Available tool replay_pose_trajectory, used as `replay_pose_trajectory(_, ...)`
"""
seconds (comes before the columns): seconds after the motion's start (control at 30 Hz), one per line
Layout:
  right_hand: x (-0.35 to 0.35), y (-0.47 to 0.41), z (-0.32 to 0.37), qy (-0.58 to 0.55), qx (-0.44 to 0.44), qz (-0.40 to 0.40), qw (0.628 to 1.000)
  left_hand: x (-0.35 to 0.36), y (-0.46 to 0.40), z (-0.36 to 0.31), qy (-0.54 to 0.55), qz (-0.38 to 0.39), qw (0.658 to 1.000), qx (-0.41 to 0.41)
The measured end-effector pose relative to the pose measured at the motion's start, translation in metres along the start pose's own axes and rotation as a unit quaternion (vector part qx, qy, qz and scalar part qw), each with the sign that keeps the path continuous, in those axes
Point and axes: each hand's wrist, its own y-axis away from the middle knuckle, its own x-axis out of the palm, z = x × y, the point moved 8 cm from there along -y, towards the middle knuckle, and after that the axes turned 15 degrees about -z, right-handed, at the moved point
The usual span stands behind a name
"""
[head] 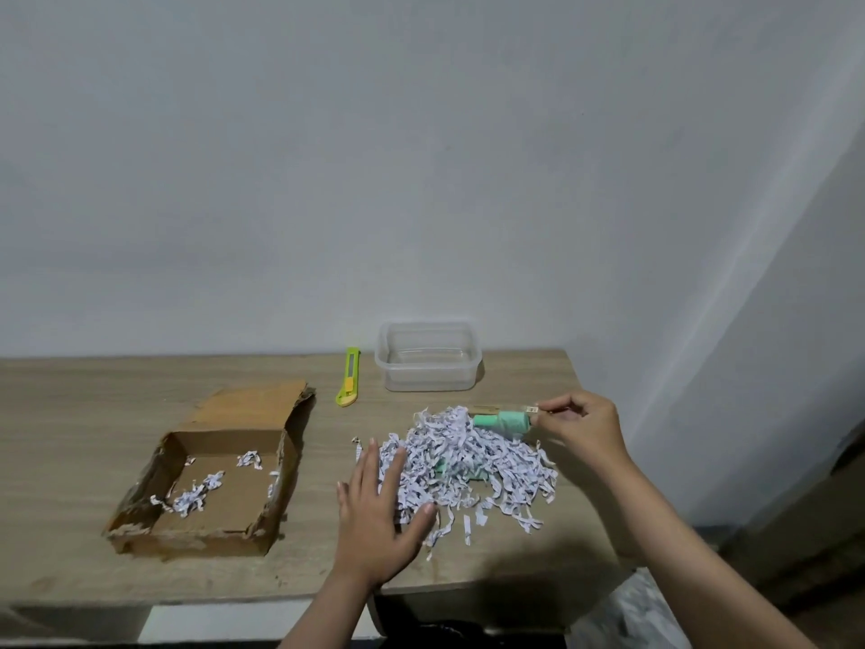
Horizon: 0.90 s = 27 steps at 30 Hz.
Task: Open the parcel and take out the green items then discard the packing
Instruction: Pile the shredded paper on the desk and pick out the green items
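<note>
Head view: at centre right the right hand (578, 421) pinches a green item (503, 423) at the upper right edge of the shred pile (461, 466). The left hand (379, 512), fingers straight, lies flat on the pile's left side. Another green piece (442, 467) shows inside the pile. The open box (210, 475) sits on the bench (70, 414) at lower left, a cutter (348, 377) and tub (428, 356) behind.

Plain grey-white wall (374, 156) behind, second wall (772, 344) angling in at right to form a corner. Light wood-grain surface (70, 400) pushed against the back wall, its right end stopping short of the side wall. Dim, even light; dark floor area (795, 555) lower right.
</note>
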Motion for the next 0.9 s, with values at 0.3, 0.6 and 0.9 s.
replay_pose_trajectory(0.3, -0.021, -0.018, -0.015, 0.000, -0.030, -0.101, 0.994, -0.002, 0.003, 0.003, -0.003, 0.001, 1.000, -0.010)
replay_pose_trajectory(0.6, -0.033, -0.049, -0.056, 0.153, -0.043, -0.177, 0.971, -0.001, 0.004, 0.002, 0.000, 0.001, 1.000, -0.013)
replay_pose_trajectory(0.9, -0.018, -0.075, -0.064, 0.242, -0.055, -0.150, 0.957, 0.000, 0.001, 0.001, 0.003, 0.004, 1.000, -0.018)
